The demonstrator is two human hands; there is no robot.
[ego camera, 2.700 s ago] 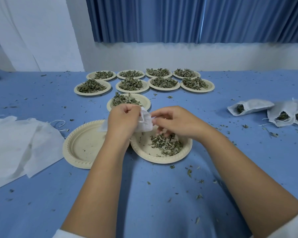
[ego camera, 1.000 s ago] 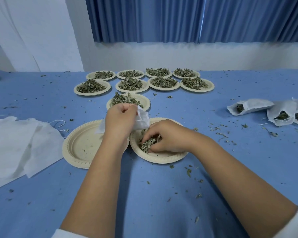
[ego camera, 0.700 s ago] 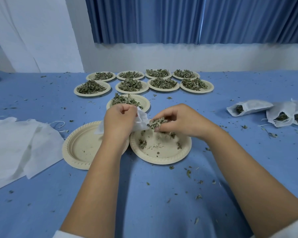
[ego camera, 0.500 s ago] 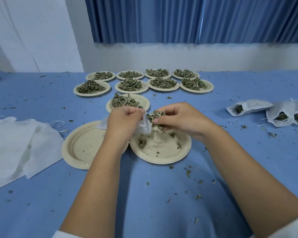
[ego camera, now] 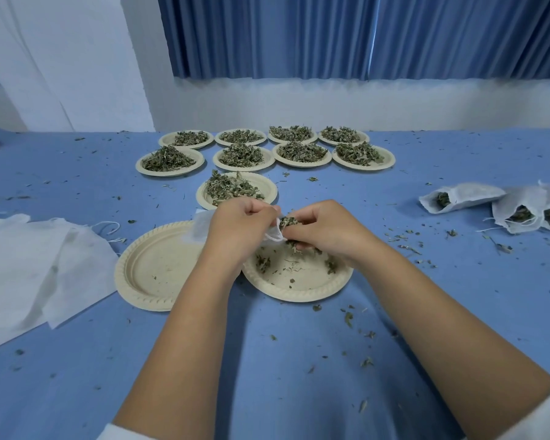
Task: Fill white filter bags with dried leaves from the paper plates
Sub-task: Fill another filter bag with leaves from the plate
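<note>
My left hand [ego camera: 238, 230] grips a white filter bag [ego camera: 200, 228] by its mouth, just above the near paper plates. My right hand [ego camera: 324, 230] pinches a clump of dried leaves [ego camera: 288, 222] and pushes it against the bag's opening. Below the hands lies a paper plate [ego camera: 299, 284] with only a few leaf scraps on it. To its left lies a bare paper plate [ego camera: 153, 268]. A plate heaped with leaves [ego camera: 235, 190] stands right behind my hands.
Several more leaf-filled plates [ego camera: 267, 147] stand in two rows farther back. A stack of flat white bags [ego camera: 35, 262] lies at the left. Filled bags [ego camera: 461, 198] lie at the right. Leaf crumbs are scattered over the blue table [ego camera: 299, 360].
My right hand scooped leaves off the near plate, lifted them and brought them to the bag's mouth. The plate now holds only scraps. My left hand stayed in place with the bag.
</note>
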